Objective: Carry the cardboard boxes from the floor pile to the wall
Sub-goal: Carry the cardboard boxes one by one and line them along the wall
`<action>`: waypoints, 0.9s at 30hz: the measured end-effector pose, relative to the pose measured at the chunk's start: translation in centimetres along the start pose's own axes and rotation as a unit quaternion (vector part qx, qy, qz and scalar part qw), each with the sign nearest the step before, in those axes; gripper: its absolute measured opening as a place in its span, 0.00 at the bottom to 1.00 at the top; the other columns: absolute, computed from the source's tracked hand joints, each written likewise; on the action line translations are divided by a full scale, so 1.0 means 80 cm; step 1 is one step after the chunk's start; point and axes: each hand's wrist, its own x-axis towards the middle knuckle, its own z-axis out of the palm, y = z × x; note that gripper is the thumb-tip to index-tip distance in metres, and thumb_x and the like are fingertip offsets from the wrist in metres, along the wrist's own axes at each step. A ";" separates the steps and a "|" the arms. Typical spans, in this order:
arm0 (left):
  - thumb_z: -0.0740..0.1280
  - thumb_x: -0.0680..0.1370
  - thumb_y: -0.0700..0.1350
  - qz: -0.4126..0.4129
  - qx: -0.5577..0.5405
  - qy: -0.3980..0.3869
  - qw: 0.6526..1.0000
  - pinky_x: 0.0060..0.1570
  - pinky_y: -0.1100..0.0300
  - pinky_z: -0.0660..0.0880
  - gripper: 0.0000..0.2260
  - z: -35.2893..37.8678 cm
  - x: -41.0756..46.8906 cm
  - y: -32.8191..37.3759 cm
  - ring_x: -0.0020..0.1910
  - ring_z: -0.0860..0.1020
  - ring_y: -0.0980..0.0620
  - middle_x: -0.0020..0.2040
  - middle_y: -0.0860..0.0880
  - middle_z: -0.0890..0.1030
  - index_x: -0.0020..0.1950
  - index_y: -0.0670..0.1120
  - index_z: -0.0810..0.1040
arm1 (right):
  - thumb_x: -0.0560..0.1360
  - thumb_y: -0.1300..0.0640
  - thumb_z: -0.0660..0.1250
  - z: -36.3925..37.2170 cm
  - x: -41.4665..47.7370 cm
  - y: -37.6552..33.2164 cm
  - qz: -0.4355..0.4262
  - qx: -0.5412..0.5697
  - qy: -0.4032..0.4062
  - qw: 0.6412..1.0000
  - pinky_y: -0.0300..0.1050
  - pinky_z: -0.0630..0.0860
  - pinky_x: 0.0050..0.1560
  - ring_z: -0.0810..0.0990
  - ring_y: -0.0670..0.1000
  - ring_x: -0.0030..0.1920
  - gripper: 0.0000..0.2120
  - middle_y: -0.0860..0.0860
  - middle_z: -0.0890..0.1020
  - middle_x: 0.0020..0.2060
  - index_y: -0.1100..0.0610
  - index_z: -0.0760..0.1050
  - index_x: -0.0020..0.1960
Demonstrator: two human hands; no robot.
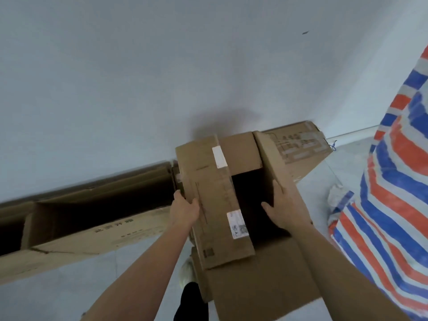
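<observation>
head view, itemised.

1. cardboard box (222,200): held up in front of the body, above the floor (324,181) and close to the wall (139,89). top open; one long flap with two white labels lies folded across the left half, dark interior showing on the right.
2. left grip (185,208): on the box's left side, thumb laid on the folded flap, fingers wrapped over the edge and out of sight below it.
3. right grip (286,209): spread flat on the raised right flap, fingers straight, thumb toward the opening. it presses rather than clasps.
4. long open box (92,216): lying along the wall's foot, left. printed box (301,144): against the wall, behind the carried one.
5. striped woven sack (398,181): right, near the right forearm.
6. shoe (186,273): below the box's near edge.

handling note, as judgement: the step in hand looks like the set-down at the wall.
- the right palm bears on a loose flap that may fold, so it is better moved to the box's side wall or base before lowering.
- squeeze inward evenly and bring the base down level.
- the landing spot is hidden behind the load; look round it first.
- hold the right elbow off the sack and the foot back from the drop line.
</observation>
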 end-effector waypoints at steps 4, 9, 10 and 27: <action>0.66 0.80 0.52 -0.041 -0.016 -0.086 0.995 0.65 0.45 0.73 0.28 0.012 0.050 -0.018 0.66 0.73 0.41 0.69 0.43 0.73 0.76 0.44 0.61 | 0.81 0.46 0.65 0.044 0.000 0.002 0.096 0.008 -0.056 0.994 0.62 0.56 0.78 0.53 0.61 0.80 0.39 0.58 0.54 0.80 0.54 0.47 0.82; 0.67 0.79 0.54 -0.052 -0.004 -0.126 0.991 0.66 0.44 0.72 0.32 0.020 0.076 -0.039 0.67 0.73 0.41 0.70 0.44 0.72 0.77 0.45 0.58 | 0.77 0.45 0.70 0.066 -0.003 0.004 0.259 0.088 -0.033 0.961 0.68 0.59 0.74 0.56 0.69 0.77 0.44 0.60 0.52 0.79 0.49 0.44 0.81; 0.66 0.79 0.55 -0.049 0.003 -0.129 0.990 0.66 0.43 0.72 0.32 0.023 0.078 -0.042 0.67 0.73 0.41 0.71 0.44 0.72 0.78 0.45 0.57 | 0.76 0.45 0.70 0.066 -0.001 0.008 0.263 0.116 -0.029 0.957 0.65 0.66 0.72 0.63 0.68 0.74 0.46 0.62 0.57 0.78 0.49 0.43 0.81; 0.74 0.74 0.47 0.134 0.429 -0.154 0.880 0.64 0.49 0.75 0.54 -0.022 0.024 -0.070 0.72 0.68 0.43 0.80 0.44 0.41 0.75 0.64 0.29 | 0.76 0.63 0.67 0.027 0.095 0.032 0.362 0.630 -0.037 0.686 0.47 0.71 0.36 0.75 0.53 0.40 0.06 0.55 0.77 0.40 0.60 0.73 0.52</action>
